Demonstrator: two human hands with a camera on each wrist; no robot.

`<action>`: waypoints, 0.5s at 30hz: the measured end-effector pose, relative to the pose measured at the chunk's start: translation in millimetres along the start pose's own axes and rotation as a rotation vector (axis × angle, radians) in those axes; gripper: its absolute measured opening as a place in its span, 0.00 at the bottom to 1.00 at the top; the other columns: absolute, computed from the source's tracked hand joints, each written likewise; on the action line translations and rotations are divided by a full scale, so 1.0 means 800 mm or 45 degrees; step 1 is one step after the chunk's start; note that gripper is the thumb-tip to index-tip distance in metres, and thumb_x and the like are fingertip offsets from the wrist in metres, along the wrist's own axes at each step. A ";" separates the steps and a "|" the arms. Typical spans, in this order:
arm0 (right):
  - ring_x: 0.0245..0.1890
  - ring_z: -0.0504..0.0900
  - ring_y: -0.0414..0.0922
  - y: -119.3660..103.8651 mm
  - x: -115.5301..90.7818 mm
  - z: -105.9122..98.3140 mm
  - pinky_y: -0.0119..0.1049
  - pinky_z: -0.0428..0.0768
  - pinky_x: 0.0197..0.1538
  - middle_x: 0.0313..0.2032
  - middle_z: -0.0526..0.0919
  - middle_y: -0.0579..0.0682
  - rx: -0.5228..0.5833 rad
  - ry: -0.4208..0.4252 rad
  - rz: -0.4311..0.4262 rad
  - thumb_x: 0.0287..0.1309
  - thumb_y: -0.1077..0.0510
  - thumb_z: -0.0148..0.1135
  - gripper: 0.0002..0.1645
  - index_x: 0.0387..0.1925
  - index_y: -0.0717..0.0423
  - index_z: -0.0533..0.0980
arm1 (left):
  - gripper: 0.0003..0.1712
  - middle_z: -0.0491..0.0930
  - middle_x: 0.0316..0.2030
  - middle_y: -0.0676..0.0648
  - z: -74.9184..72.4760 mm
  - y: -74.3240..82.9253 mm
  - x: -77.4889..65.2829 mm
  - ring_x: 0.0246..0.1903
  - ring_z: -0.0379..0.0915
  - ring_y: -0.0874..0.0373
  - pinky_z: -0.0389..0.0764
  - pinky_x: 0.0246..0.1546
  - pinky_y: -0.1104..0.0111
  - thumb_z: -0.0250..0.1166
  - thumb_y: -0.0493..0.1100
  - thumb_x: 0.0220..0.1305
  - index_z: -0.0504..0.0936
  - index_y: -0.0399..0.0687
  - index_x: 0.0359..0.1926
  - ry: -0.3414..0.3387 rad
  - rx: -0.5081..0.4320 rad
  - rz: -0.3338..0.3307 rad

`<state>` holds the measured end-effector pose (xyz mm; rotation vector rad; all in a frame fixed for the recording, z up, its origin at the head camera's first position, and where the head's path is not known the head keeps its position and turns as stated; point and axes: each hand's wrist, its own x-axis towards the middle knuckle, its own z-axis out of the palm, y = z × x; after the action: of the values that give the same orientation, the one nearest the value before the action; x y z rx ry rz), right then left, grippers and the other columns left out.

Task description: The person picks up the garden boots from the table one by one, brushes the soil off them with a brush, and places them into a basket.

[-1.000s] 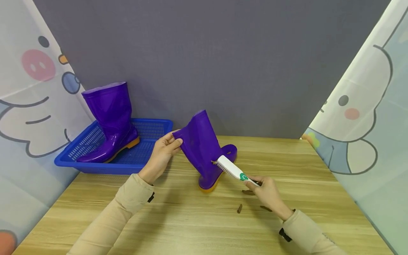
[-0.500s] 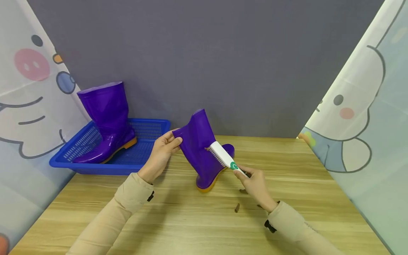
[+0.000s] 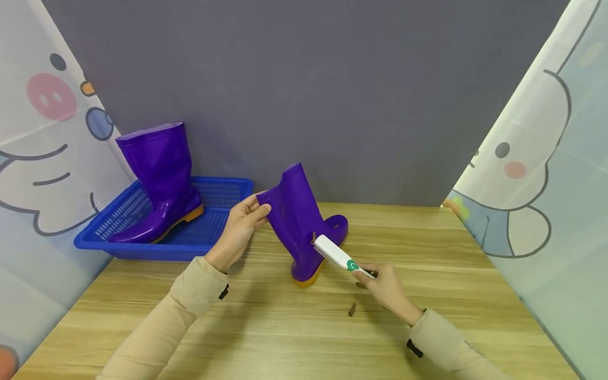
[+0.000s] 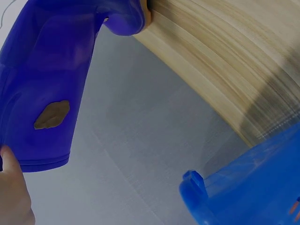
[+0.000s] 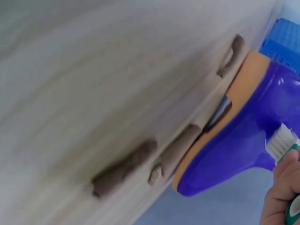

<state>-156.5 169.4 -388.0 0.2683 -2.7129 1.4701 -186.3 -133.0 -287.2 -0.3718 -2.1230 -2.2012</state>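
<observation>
A purple rain boot (image 3: 296,211) with an orange sole leans on the table. My left hand (image 3: 240,227) pinches the rim of its shaft between thumb and fingers. In my right hand (image 3: 386,286) is a scrubbing brush (image 3: 334,252), white with a green band, gripped by its handle. The brush's bristles (image 5: 281,142) face the boot near the ankle; a small brown bit (image 3: 313,237) shows at the brush's tip. A brown patch of dirt (image 4: 52,115) sticks to the shaft in the left wrist view.
A blue plastic basket (image 3: 161,252) at the left holds a second purple boot (image 3: 163,163). Brown fragments (image 5: 124,168) lie on the wooden table (image 3: 294,338) beside the sole. A grey panel (image 3: 309,95) stands behind, with printed cloths at both sides.
The brush has moved up the boot's shaft, then back down toward the ankle, with my right hand. My left hand keeps its hold on the rim.
</observation>
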 end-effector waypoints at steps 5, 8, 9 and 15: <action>0.10 0.61 0.36 -0.004 0.001 -0.013 0.23 0.59 0.12 0.36 0.84 0.61 -0.051 -0.007 -0.012 0.53 0.61 0.63 0.17 0.44 0.66 0.79 | 0.22 0.72 0.57 0.40 -0.001 0.000 -0.002 0.47 0.75 0.65 0.75 0.52 0.69 0.54 0.40 0.66 0.67 0.40 0.60 0.007 -0.010 0.002; 0.10 0.60 0.35 -0.007 0.002 -0.019 0.23 0.59 0.11 0.29 0.84 0.58 -0.074 0.017 -0.008 0.53 0.61 0.63 0.17 0.45 0.65 0.79 | 0.23 0.71 0.57 0.39 -0.002 -0.001 -0.002 0.47 0.75 0.65 0.76 0.51 0.71 0.54 0.41 0.66 0.67 0.39 0.60 0.003 -0.011 0.007; 0.09 0.60 0.36 -0.009 0.002 -0.021 0.24 0.59 0.11 0.25 0.83 0.57 -0.071 0.026 -0.008 0.53 0.61 0.63 0.18 0.45 0.66 0.78 | 0.23 0.71 0.57 0.39 -0.002 -0.001 -0.002 0.47 0.75 0.65 0.76 0.51 0.71 0.54 0.41 0.66 0.67 0.39 0.60 -0.001 -0.010 0.008; 0.07 0.57 0.35 -0.021 0.009 -0.021 0.25 0.58 0.09 0.11 0.73 0.50 -0.071 0.100 -0.036 0.54 0.58 0.63 0.19 0.47 0.62 0.79 | 0.23 0.72 0.57 0.39 -0.001 -0.002 -0.002 0.47 0.75 0.65 0.76 0.51 0.70 0.54 0.40 0.66 0.66 0.39 0.60 -0.005 -0.015 0.021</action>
<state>-161.4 173.6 -363.7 0.2400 -2.6719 1.3651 -185.3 -134.0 -289.5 -0.3930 -2.1021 -2.2071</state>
